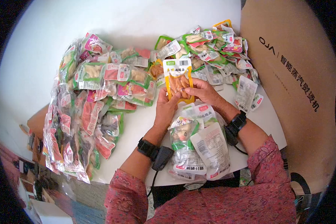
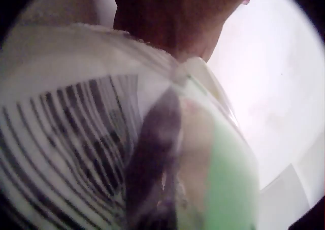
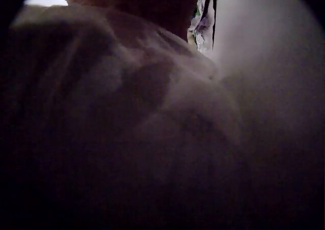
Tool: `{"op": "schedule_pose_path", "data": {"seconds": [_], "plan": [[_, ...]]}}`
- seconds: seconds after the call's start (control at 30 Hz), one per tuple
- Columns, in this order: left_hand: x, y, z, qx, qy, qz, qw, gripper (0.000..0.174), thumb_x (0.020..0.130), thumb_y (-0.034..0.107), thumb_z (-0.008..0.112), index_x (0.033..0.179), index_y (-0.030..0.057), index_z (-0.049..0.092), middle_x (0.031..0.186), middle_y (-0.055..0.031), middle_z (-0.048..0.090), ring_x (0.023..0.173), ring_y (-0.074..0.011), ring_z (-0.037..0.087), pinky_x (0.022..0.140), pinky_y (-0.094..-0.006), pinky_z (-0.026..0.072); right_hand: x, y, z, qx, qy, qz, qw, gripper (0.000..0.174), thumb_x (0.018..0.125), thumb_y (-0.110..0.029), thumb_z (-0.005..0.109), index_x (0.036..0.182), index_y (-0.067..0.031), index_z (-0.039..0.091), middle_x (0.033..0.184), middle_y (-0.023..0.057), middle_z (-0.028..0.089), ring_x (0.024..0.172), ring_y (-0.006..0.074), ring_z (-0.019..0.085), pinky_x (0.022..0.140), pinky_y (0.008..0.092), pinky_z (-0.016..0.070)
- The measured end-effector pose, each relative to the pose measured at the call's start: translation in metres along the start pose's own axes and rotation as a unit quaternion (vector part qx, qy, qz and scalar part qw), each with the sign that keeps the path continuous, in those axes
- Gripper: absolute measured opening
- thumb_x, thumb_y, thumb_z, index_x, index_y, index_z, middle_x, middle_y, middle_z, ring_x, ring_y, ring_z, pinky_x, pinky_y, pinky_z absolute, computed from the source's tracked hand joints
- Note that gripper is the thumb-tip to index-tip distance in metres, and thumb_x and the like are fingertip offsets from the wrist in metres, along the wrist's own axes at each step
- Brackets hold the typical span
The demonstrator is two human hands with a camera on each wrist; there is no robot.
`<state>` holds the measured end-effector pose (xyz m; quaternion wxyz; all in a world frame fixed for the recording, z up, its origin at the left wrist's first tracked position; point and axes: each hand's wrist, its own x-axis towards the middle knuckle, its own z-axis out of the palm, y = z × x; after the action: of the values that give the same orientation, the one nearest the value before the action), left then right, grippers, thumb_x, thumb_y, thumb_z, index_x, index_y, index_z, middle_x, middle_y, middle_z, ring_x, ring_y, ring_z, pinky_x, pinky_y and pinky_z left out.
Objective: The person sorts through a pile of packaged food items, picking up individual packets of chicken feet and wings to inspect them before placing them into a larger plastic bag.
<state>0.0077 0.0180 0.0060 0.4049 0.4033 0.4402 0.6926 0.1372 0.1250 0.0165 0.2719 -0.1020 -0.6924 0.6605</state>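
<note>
In the head view, a yellow-edged snack packet (image 1: pixel 180 80) with brown food behind a clear window is held upright over the white table. The left hand (image 1: pixel 165 109) grips its lower left edge, and the right hand (image 1: pixel 206 93) pinches its lower right side, thumb on the front. Below the wrists lies a clear plastic bag of packets (image 1: pixel 211 151), some green-edged, one with its pale printed back up. The left wrist view is filled by a blurred barcoded wrapper (image 2: pixel 81 144) under part of the hand. Dim, creased plastic (image 3: pixel 152 88) covers most of the right wrist view.
A large heap of packets (image 1: pixel 91 115) covers the table's left side. Another pile of packets (image 1: pixel 209 48) lies at the back right, beside a loose white packet (image 1: pixel 246 91). A tall brown cardboard box (image 1: pixel 287 112) stands along the right edge of the white table (image 1: pixel 138 128).
</note>
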Motion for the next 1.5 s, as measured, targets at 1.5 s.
{"op": "schedule_pose_path", "data": {"seconds": [1.5], "plan": [[0.001,-0.014,-0.007,-0.017,-0.121,-0.034,0.992,0.033,0.089,0.013,0.044,0.119,0.0023,0.04,0.11,-0.009,0.053,0.093,-0.0155,0.055,0.078,-0.0275,0.0464,-0.002,0.009,0.0,0.097,0.091,-0.028,0.991,0.031,0.084,-0.025,0.055,0.105,-0.0019,0.052,0.092,0.003,0.057,0.082,0.0097,0.054,0.073,0.0248,0.045]]}}
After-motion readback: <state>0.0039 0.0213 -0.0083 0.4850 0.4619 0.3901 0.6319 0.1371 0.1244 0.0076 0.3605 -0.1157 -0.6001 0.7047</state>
